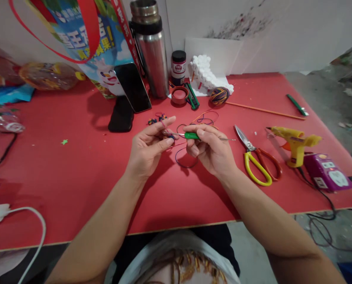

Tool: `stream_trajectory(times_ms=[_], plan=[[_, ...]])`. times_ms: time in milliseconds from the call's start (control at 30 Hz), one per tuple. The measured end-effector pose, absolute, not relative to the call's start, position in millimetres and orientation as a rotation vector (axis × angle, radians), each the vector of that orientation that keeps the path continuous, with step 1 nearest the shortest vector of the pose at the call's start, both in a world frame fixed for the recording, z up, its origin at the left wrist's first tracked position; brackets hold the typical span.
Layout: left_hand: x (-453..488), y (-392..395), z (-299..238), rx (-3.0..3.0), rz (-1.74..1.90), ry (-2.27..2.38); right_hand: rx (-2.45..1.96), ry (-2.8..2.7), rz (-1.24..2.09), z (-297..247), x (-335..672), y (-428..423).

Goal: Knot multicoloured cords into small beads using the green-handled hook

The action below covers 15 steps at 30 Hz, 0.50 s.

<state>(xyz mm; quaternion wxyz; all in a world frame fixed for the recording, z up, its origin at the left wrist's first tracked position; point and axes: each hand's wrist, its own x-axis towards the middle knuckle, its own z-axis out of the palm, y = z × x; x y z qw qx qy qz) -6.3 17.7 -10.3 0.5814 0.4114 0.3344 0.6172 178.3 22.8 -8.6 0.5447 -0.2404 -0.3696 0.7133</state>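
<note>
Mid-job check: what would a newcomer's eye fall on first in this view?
Probably the bright red tabletop, with the right hand near its middle holding a slim green-handled tool against the small dark piece pinched in the left hand. Next, perhaps, the yellow glue gun and the scissors on the right, and the colourful bag at the back left, beside a steel flask.
</note>
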Motion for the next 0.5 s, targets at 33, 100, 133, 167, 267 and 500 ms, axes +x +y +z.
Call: stream_trajectory(times_ms=[33,100,133,167,267,500], plan=[[-7,17,-10,0.964,1.438,0.777,-0.574,-0.878,1.692,-9,178,22],[-7,16,-9,0.962,1.435,0.783,-0.584,-0.889,1.685,-9,178,22],[-7,16,-9,0.959,1.434,0.789,-0.592,-0.896,1.679,-9,178,22],[-7,17,-8,0.957,1.435,0.798,-0.6,-0.905,1.67,-10,178,22],[-6,18,-8,0.936,1.44,0.817,-0.621,-0.96,1.63,-10,177,19],[9,15,-7,0.756,1.54,0.863,-0.763,-1.517,0.873,-18,168,3]])
